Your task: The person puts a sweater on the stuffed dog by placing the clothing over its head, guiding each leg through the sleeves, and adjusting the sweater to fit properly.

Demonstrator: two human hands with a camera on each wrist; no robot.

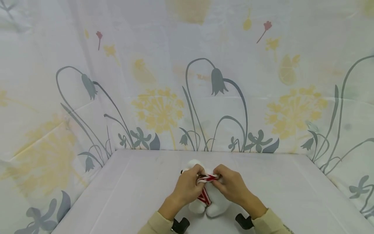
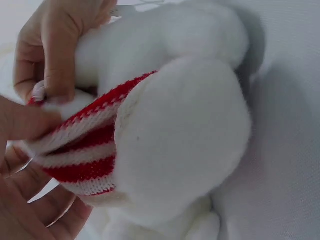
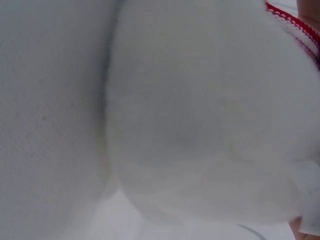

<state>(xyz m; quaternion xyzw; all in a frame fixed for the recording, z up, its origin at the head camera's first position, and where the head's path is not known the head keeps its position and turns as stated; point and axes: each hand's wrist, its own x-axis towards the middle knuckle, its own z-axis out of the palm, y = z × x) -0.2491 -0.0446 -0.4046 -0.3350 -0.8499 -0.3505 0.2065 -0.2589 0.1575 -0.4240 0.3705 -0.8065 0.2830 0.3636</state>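
Floral backdrop [image 1: 157,65], white bench [image 1: 140,188]. Plush toy [image 1: 217,200], one, white, on the bench. Scarf [image 1: 208,178], one, red-and-white knit, against the toy: pinched by left grip [image 1: 187,184] and right grip [image 1: 232,182], apparently keeping the stretch between them taut.

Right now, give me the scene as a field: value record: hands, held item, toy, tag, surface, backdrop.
left hand: pinches striped strip
right hand: pinches the same strip, beside the left
striped strip: red and white, knitted; part runs down the toy's front
white plush toy: on the table, feet toward the person
white tag: at the toy's edge, text unreadable
table: pale covering
backdrop: pale sheet, plant print
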